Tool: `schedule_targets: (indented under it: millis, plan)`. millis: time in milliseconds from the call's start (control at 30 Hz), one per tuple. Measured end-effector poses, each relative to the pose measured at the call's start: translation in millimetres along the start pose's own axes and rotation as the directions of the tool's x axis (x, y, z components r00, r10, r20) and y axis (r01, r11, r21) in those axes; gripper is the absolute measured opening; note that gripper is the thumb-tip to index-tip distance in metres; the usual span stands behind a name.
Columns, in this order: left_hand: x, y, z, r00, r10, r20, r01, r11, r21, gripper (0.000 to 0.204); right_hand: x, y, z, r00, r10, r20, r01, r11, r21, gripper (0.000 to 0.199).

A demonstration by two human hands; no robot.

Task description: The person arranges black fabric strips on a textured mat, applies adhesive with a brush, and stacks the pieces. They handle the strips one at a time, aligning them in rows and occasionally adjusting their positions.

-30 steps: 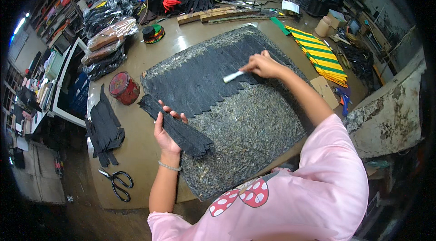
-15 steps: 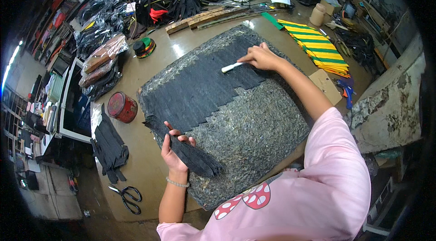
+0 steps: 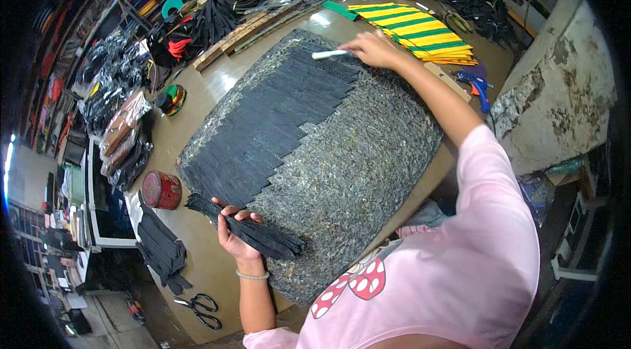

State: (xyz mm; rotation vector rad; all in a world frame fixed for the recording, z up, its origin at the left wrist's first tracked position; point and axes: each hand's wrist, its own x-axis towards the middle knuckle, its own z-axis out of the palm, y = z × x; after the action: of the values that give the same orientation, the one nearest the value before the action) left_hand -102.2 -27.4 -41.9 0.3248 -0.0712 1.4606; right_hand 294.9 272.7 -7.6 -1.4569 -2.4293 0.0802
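Over strips, brush sideways, tip left

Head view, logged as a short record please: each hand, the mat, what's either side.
Left hand: holds bundle of black strips
Right hand: holds white tool, tip over the laid strips; contact unclear
Mat: grey, speckled; black strips across part, near side bare
Left of mat: red can, loose strips, scissors
Right of mat: blue glue gun
Beyond right hand: yellow-green strips
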Motion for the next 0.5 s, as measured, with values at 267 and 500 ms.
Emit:
schedule_targets:
  millis: [267,500]
  plan:
    - [-3,4,-1,0.996,0.071,-0.052,-0.067,0.995,0.08,0.035,13,24,-1,0.976,-0.167,0.139,0.193,0.96,-0.204,0.027]
    - [-3,1,-3,1.0,0.0,-0.031,0.003,0.996,0.087,0.034,-26,48,-42,0.908,-0.062,0.415,0.028,0.996,0.087,0.026]
